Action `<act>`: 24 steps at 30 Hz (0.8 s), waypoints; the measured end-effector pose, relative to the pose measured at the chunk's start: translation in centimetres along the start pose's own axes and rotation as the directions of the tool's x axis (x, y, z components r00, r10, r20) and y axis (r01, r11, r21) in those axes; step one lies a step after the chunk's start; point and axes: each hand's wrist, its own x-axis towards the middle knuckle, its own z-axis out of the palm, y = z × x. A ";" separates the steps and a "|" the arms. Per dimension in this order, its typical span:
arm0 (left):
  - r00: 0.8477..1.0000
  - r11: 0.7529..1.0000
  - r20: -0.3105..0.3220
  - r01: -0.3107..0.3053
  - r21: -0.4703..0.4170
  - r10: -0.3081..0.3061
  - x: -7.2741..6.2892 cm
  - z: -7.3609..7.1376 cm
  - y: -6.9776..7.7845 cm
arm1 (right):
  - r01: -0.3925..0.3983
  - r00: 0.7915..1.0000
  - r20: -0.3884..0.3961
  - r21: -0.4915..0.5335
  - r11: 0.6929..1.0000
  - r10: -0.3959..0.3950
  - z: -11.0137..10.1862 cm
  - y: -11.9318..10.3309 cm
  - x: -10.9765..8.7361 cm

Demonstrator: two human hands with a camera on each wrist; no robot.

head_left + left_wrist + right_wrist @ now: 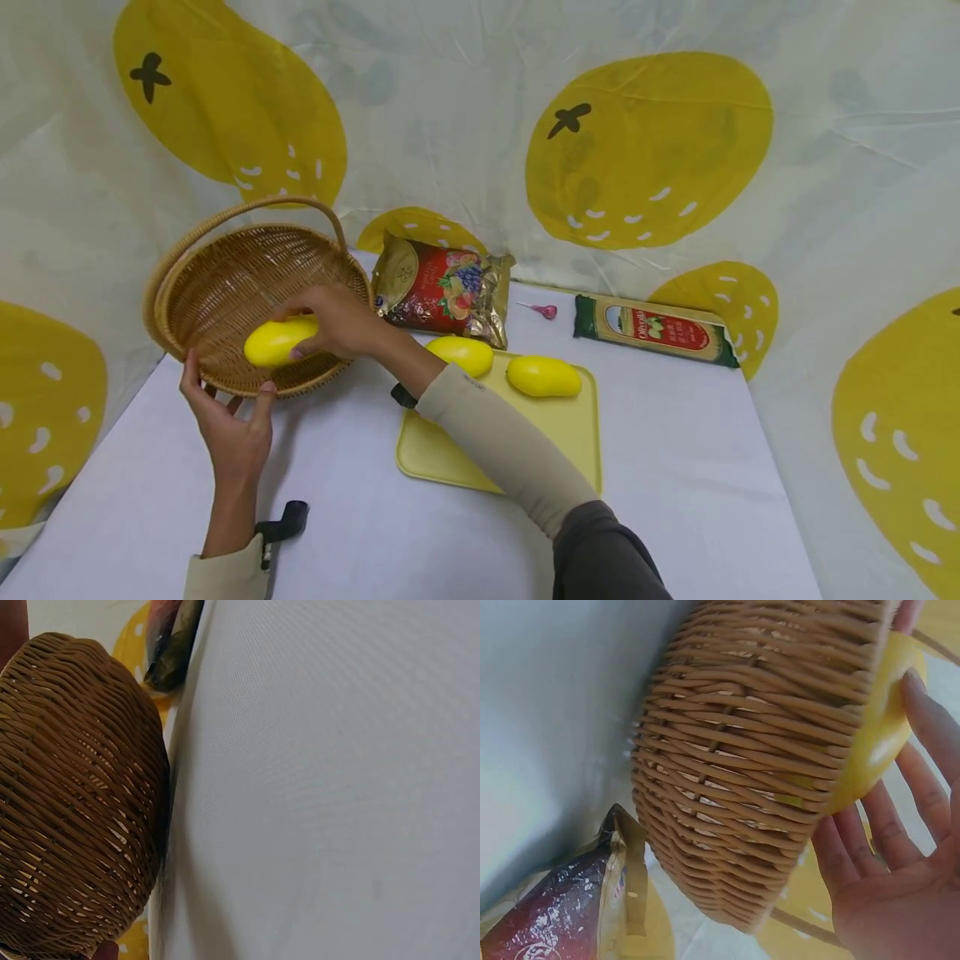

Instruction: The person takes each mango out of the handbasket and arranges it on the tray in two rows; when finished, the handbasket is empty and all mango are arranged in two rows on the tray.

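My right hand (337,321) grips a yellow mango (272,342) at the mouth of a wicker basket (232,267). In the right wrist view the fingers curl about the mango (881,727), which is partly hidden behind the basket's woven side (742,750). My left hand (232,433) holds the near rim of the basket, thumb and fingers spread along it. The basket tilts with its opening toward me. Two more mangoes lie on a yellow tray (427,461): one mango (543,377) fully in sight, the other mango (463,354) partly behind my right arm.
A red and gold fruit-printed bag (442,287) stands against the patterned cloth just right of the basket. Farther right lie a small pink pointed item (543,311) and a long Olivoilà packet (656,329). A white cloth (697,467) covers the table.
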 end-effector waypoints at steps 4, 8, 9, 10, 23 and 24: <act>1.000 1.000 0.000 -0.006 -0.001 0.006 0.0 0.1 0.0 | 0.007 0.997 -0.083 0.030 1.000 -0.004 -0.5 -0.2 -1.4; 1.000 1.000 -0.001 -0.009 -0.003 0.009 0.0 0.1 0.0 | 0.032 0.984 -0.176 0.084 0.996 -0.017 -1.1 -0.3 -3.0; 1.000 1.000 -0.004 -0.008 -0.003 0.008 0.0 0.1 0.0 | 0.035 0.980 -0.196 0.096 0.995 -0.016 -1.2 -0.3 -3.4; 1.000 1.000 -0.005 -0.007 -0.002 0.007 0.0 0.0 0.0 | 0.040 0.977 -0.215 0.107 0.993 -0.017 -1.3 -0.4 -3.8; 1.000 1.000 -0.009 -0.019 0.000 0.019 0.0 0.0 -0.2 | 0.041 0.928 -0.369 0.259 0.965 0.060 -2.4 -0.5 -10.0; 1.000 1.000 -0.012 -0.021 0.000 0.021 0.0 0.0 -0.2 | 0.033 0.923 -0.378 0.265 0.964 0.072 -2.4 -0.3 -10.5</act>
